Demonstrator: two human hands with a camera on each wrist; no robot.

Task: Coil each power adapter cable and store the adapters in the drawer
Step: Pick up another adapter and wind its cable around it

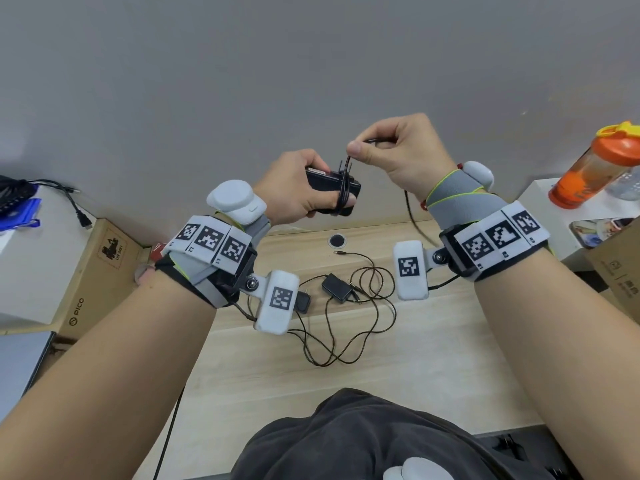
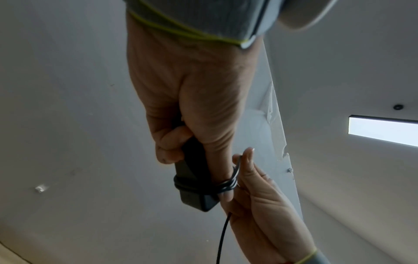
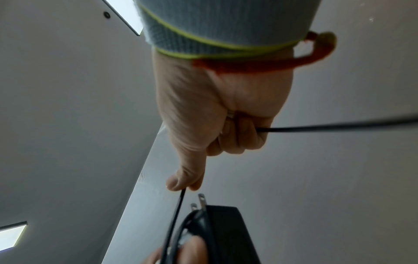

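Two adapters (image 1: 336, 288) lie on the desk (image 1: 433, 358), bottle (image 1: 595, 164) far right.

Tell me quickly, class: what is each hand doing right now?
Left hand: grips the black adapter, thumb under the wound turns.
Right hand: pinches the adapter's cable between thumb and finger.

Held adapter (image 1: 332, 192) half hidden by the left hand (image 1: 294, 188), its cable (image 3: 339, 127) blurred and cut off at the right wrist view's edge, small plug (image 1: 303, 302) on the surface (image 1: 433, 358) partly behind a wrist marker block (image 1: 278, 301), orange bottle (image 1: 595, 168) cut by the frame edge
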